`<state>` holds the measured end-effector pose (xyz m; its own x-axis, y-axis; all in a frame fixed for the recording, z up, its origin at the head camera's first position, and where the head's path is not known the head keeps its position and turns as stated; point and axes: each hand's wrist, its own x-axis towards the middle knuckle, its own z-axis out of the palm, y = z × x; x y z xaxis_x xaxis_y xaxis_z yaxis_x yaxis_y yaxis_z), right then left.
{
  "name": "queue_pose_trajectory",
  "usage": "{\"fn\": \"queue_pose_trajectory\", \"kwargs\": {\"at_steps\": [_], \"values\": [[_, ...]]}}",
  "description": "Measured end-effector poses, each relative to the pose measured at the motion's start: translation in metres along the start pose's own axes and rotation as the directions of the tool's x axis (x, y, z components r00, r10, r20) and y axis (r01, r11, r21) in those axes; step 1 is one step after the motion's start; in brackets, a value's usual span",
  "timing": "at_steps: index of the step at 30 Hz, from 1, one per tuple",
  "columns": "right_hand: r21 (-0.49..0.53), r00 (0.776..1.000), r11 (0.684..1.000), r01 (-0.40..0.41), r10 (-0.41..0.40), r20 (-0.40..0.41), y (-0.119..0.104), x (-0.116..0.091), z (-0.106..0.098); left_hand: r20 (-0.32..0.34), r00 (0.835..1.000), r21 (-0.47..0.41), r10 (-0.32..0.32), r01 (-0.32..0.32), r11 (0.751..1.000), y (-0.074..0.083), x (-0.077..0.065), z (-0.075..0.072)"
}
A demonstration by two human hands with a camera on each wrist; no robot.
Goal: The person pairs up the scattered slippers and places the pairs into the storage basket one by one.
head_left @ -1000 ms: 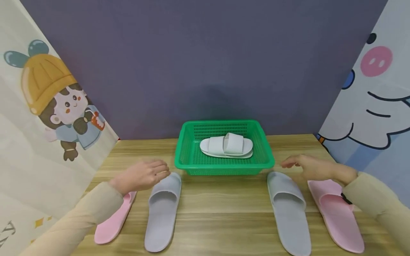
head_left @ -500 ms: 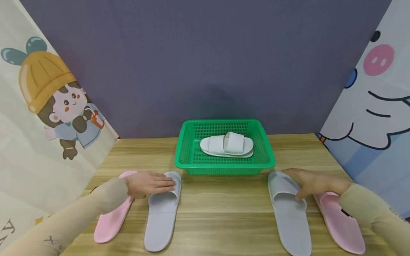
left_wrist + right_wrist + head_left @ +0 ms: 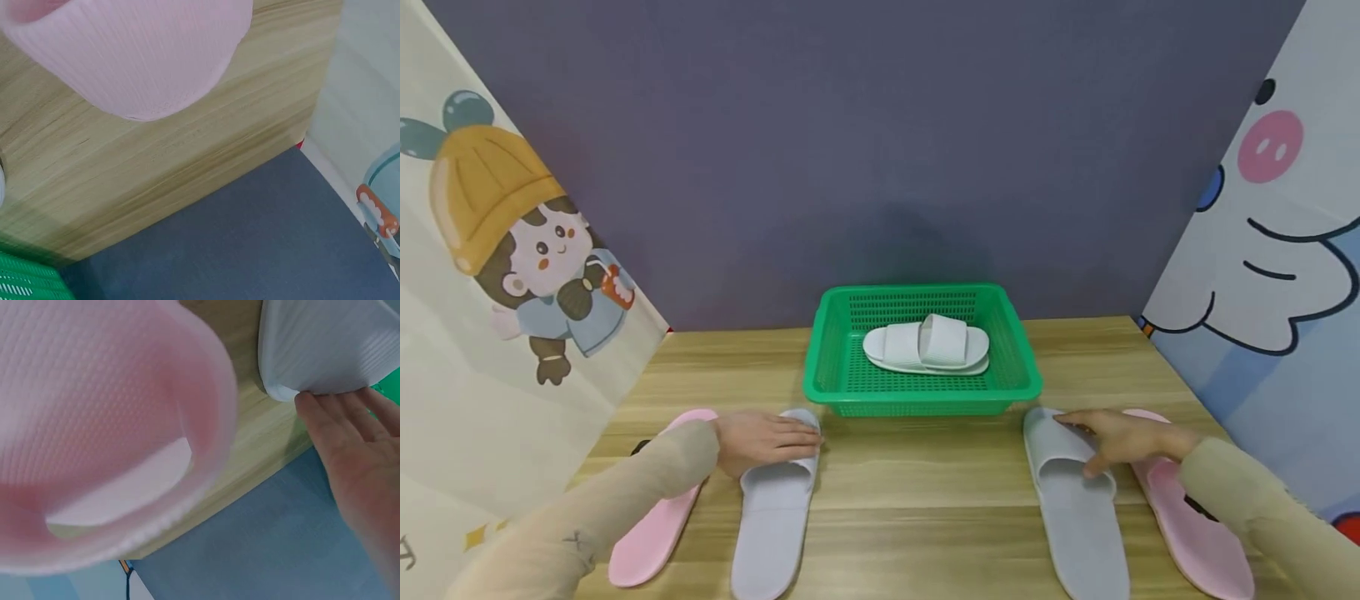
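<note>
Two grey slippers lie apart on the wooden table, toes pointing away. My left hand [image 3: 767, 440] rests across the strap of the left grey slipper [image 3: 767, 533], fingers extended to its inner edge; its thumb is hidden. Over the strap of the right grey slipper [image 3: 1086, 533] spreads my right hand [image 3: 1123, 437], thumb near the foot opening. The right wrist view has this hand's straight fingers [image 3: 356, 428] against the slipper's edge. A pink slipper [image 3: 647, 542] lies under the left forearm, another pink slipper [image 3: 1206, 546] beneath the right wrist. The left hand is outside its wrist view.
A green plastic basket [image 3: 925, 396] stands at the middle back of the table [image 3: 917, 475], with white slippers [image 3: 951, 342] stacked inside. Behind it rises a dark wall panel [image 3: 880, 167]. Cartoon-printed curtains [image 3: 467, 333] border the sides.
Both hands have come down onto the grey slippers. The left moved right across its strap until the fingertips reached the inner edge; the right lowered onto its strap. The slippers remain in place.
</note>
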<state>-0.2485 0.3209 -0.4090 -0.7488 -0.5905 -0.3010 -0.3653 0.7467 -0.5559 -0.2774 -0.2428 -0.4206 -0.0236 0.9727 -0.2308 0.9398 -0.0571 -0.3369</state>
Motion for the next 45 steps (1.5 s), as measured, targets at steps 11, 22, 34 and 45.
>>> {"fn": "queue_pose_trajectory", "kwargs": {"at_steps": [11,22,34,45], "values": [[0.042,0.999,0.999,0.019,-0.017,-0.041,0.005,0.001,0.005,-0.023,0.998,-0.005,-0.053,0.053,0.999,0.004,-0.003,-0.001],[0.011,0.984,0.998,0.055,-0.052,-0.171,0.008,-0.014,0.009,-0.211,0.934,-0.133,-0.288,0.265,0.955,0.017,-0.006,0.002],[0.116,0.913,0.991,-0.061,0.102,-0.396,-0.003,-0.042,0.01,-0.418,0.736,-0.283,-0.533,0.452,0.846,0.05,-0.009,-0.014],[0.26,0.847,0.95,-0.175,0.28,-0.452,-0.007,-0.058,0.003,-0.49,0.611,-0.321,-0.622,0.536,0.78,0.061,-0.005,-0.036]]}}
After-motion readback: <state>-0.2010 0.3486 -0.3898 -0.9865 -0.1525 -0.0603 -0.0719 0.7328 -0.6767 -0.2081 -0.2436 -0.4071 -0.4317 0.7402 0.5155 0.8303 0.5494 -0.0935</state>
